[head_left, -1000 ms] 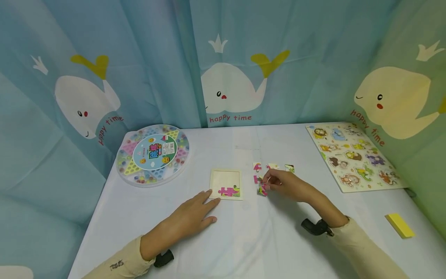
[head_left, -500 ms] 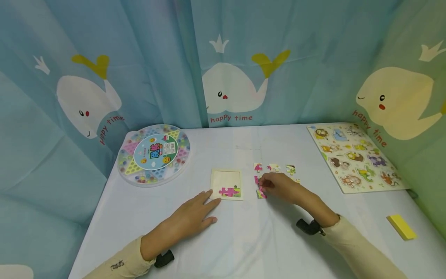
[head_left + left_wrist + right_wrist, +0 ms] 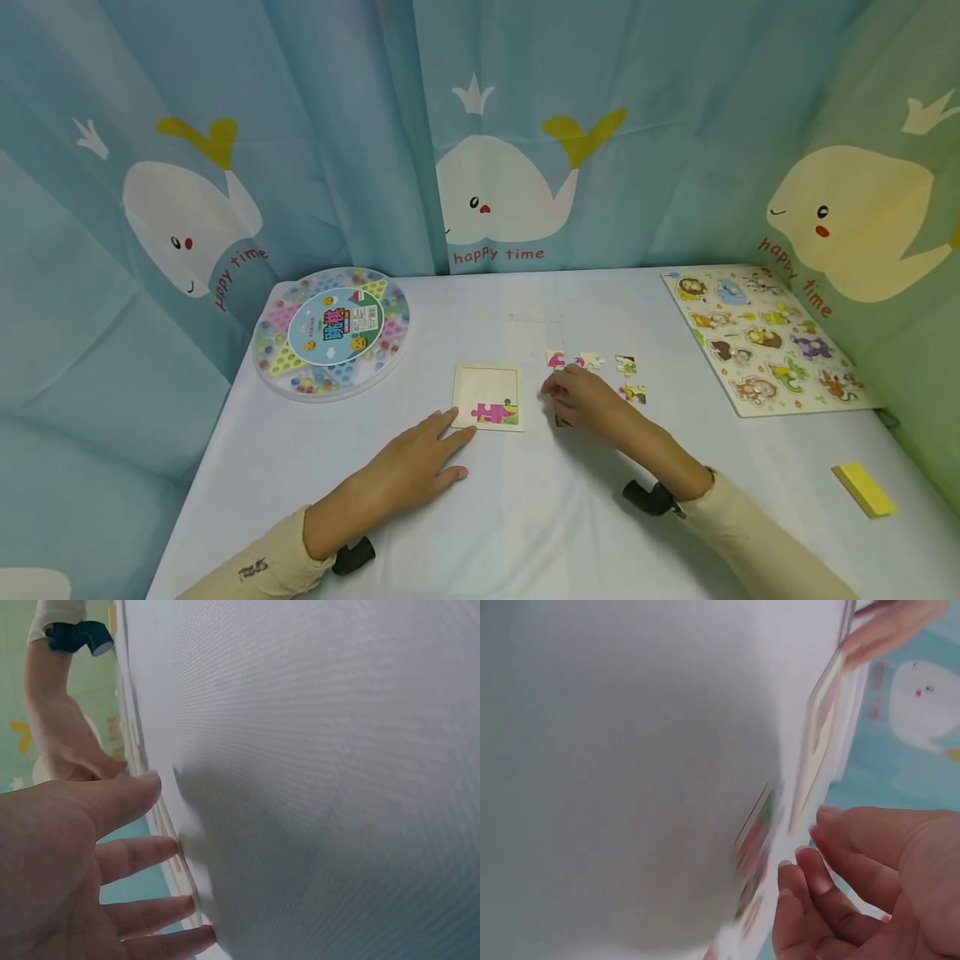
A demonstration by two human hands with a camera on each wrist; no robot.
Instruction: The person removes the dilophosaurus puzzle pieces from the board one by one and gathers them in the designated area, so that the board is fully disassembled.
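Note:
A small square wooden puzzle tray [image 3: 480,383] lies mid-table, with joined pink and green jigsaw pieces [image 3: 495,412] in its lower right corner. My left hand [image 3: 401,467] lies flat beside it, fingers spread, fingertips touching the tray's lower left edge. My right hand [image 3: 592,406] hovers over loose jigsaw pieces [image 3: 591,360] right of the tray. Its fingers curl loosely, thumb and index tips close together; no piece shows between them in the right wrist view. Beneath this hand a jigsaw piece [image 3: 562,422] is partly hidden. More blurred pieces [image 3: 754,836] lie near the fingers there.
A round Chinese checkers set [image 3: 333,333] stands at the back left. An animal picture board [image 3: 761,337] lies at the back right, with a yellow block [image 3: 864,489] nearer the front. Whale-print curtains [image 3: 495,192] enclose the table's back and sides.
My right hand has moved left, away from the lower left loose piece, which turned straighter on the table beforehand. More of the right-hand loose pieces now show. My left hand stays put.

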